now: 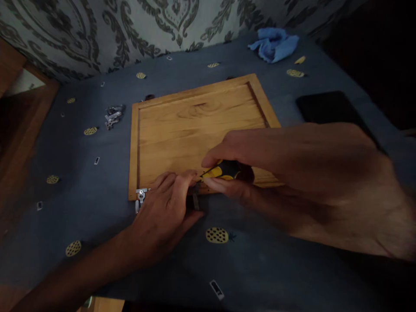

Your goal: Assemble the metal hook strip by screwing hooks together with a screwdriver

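Observation:
A wooden cabinet door [195, 138] with a raised frame lies flat on the table. My right hand [299, 177] grips a yellow and black screwdriver [229, 169], its tip pointing left at the door's near edge. There my left hand [164, 208] is closed, thumb and fingers either side of a metal hinge [196, 201]; the fingers partly hide it, and the screw cannot be made out. Another hinge [141, 196] sits at the door's near left corner, a screw head showing on it.
Loose metal hinges [113, 116] lie in a small heap left of the door. A blue cloth [274, 44] is crumpled at the back right, and a flat black object [331, 108] lies at the right. The blue tablecloth [175, 268] has a pineapple print; a patterned wall [156, 26] rises behind.

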Demonstrator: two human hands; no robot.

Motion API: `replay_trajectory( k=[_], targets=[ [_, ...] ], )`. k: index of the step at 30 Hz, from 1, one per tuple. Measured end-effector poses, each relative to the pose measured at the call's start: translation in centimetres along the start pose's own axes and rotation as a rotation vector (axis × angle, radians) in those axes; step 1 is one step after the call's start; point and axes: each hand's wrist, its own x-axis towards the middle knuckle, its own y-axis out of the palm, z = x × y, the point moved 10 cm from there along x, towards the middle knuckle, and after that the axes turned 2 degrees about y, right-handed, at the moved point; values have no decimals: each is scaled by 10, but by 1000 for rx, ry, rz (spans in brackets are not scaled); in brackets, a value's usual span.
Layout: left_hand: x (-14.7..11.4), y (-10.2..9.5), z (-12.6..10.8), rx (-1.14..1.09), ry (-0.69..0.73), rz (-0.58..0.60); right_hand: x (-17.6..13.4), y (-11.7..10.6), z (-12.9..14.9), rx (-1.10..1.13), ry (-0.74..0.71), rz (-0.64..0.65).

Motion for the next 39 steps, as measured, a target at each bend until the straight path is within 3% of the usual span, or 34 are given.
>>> replay_trajectory(
  k=[3, 6, 9, 15, 21, 25, 29, 34, 39],
  targets=[
    [1, -7, -4, 70, 60, 27, -5, -14, -2, -63, 23, -152],
    [-2, -25, 5, 162, 41, 7, -6, -21, -12, -120, 149, -247],
    [-12, -57, 27, 241, -69, -131, -4, -21, -18, -26, 174, -306],
    [-47, -89, 86, 199, -324, -194, -4, 0, -46, 270, 261, -290],
    [-78, -98, 123, 144, -468, -172, -23, 8, -84, 297, 418, -266],
    [-98, -96, 134, 138, -509, -179, -30, 29, -105, 239, 482, -122],
    [-110, -92, 135, 106, -508, -201, -30, 40, -113, 136, 441, -115],
    [-108, -93, 136, 45, -482, -250, -30, 43, -106, -17, 352, -132],
    [-85, -94, 148, -39, -437, -311, -34, 45, -99, -139, 264, -130]
  ],
)
